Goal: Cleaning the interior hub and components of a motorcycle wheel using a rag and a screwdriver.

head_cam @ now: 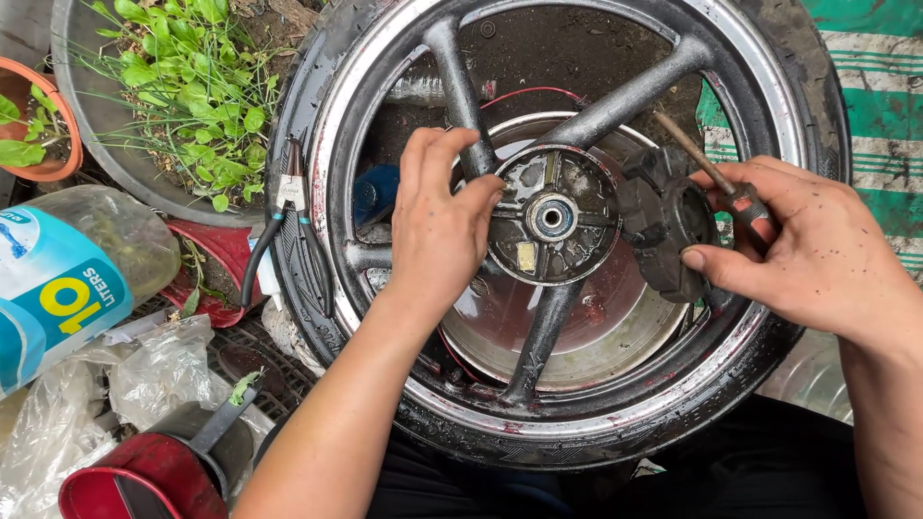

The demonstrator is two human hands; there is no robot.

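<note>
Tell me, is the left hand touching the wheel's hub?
Touching. The head view shows the left hand lying on the hub, fingertips pressed against its rim.

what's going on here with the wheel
A person is working on a motorcycle wheel lying flat, tyre still on. The left hand rests on a spoke beside the hub, fingers touching the hub's edge. The right hand holds a dark rubber block piece just off the hub, along with a thin tool gripped against it. A pair of pliers lies on the tyre at the left, near a pot of green plants.
</note>
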